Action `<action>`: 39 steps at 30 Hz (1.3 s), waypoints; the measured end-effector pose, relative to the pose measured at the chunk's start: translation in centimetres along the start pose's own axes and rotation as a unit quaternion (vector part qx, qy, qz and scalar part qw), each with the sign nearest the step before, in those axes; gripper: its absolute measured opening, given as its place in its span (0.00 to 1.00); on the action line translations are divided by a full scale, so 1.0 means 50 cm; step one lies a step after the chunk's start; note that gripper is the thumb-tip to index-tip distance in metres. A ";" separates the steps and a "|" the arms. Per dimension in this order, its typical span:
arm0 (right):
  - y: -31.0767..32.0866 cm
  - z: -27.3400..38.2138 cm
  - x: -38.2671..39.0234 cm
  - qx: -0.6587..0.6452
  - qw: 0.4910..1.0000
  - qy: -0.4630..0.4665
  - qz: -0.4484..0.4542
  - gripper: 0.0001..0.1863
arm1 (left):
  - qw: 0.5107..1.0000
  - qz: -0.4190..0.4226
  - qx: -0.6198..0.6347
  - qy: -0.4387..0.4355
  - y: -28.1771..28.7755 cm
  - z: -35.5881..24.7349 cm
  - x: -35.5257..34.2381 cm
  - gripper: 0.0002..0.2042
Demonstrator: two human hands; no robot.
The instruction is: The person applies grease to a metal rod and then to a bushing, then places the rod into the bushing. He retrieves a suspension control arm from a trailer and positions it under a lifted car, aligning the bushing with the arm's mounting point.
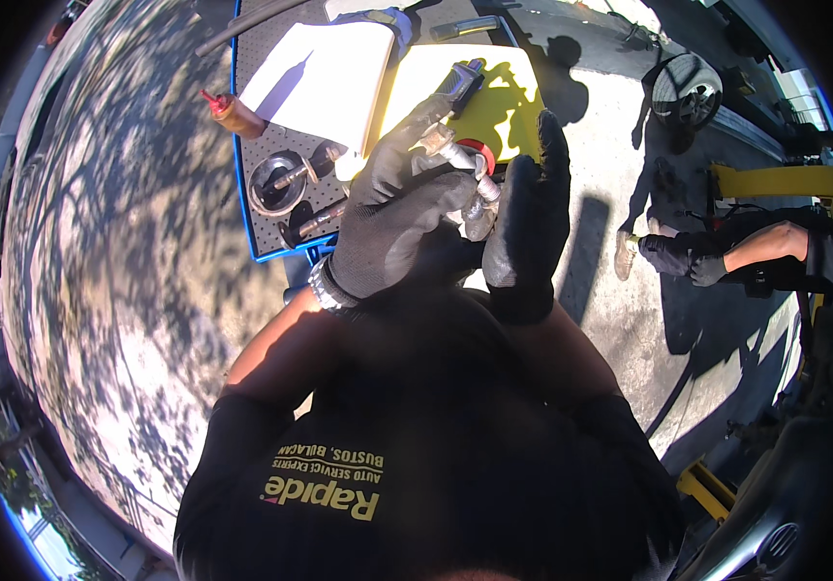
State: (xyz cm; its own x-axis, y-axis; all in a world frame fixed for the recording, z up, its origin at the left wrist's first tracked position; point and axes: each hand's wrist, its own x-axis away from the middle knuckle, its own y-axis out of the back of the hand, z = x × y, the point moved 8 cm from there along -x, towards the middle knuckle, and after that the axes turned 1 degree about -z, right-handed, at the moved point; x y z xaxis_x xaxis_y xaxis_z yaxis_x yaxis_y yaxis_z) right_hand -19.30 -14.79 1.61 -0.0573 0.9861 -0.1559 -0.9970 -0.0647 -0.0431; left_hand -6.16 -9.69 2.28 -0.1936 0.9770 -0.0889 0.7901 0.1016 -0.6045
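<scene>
The left hand (383,218) pinches a grimy metal rod part (455,153) between thumb and fingers, near the perforated tabletop (262,236); the right hand (530,223) stands beside it, fingers extended. Keeping that pinch firm while the right palm steadies the lower end seems wise.

A: Support?
B: Cart (266,238). Blue rim, grey dotted top.
A: On it, left side?
B: Bottle (240,116), brownish, red tip, at the left edge. Round dish (274,210) just below it, metal part (291,177) across that. Second metal part (316,224) beside, nearer the wearer.
A: Middle?
B: White sheet (320,73), yellow sheet (521,92) to its right, partly glared out.
A: Far end?
B: Bar (247,24) over the left rim, blue item (399,24), kind unclear, dark tool (465,27).
</scene>
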 end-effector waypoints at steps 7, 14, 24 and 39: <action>0.014 -0.001 -0.029 0.059 0.991 -0.076 0.093 0.28 | 0.974 0.094 -0.204 -0.032 0.002 -0.022 0.007 0.22; -0.011 0.079 -0.031 0.274 0.888 0.287 0.232 0.31 | 0.948 0.059 -0.287 0.127 0.027 -0.008 -0.001 0.21; -0.006 0.055 -0.058 0.242 0.914 0.219 0.241 0.32 | 0.630 0.073 -0.672 -0.383 -0.048 -0.082 0.053 0.13; 0.005 -0.028 -0.058 0.059 0.962 0.104 0.247 0.30 | 0.602 0.096 -0.718 -0.337 -0.043 -0.029 0.016 0.11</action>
State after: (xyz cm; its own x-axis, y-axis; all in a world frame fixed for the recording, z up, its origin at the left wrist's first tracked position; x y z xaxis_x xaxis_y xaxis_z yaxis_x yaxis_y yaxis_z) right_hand -19.30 -17.88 0.69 -0.5262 0.7869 -0.3224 -0.8503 -0.4876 0.1979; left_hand -7.18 -8.88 4.66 0.1719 0.7483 -0.6407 0.4306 0.5278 0.7321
